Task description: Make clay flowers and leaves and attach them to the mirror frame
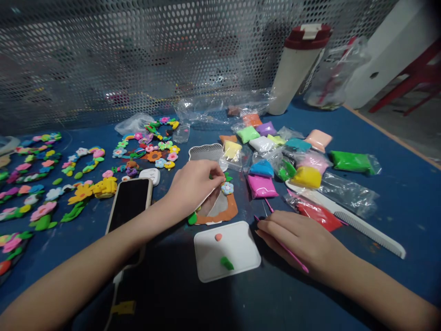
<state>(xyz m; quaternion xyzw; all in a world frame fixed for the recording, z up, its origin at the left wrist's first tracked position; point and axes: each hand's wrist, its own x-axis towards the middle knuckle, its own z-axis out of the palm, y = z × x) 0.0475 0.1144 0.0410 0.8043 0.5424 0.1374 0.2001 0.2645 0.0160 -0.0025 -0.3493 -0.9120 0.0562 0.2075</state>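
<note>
Currently, left fingers [217,172] pinched together at brown clay frame [231,211]; right fingers [275,227] clamped on pink tool [296,261].

Single head-worn view: from wearer's side, facing forward and down over dark blue table [403,197], close to bare hands [298,239]; grey perforated metal panel [138,55] beyond.

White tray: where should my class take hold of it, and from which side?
Probably best by its left edge, from the left: the white tray lies flat, and the right hand is near its right edge. Pinch with thumb on top, keeping it level, since an orange-pink lump and a green lump sit on it.
</note>
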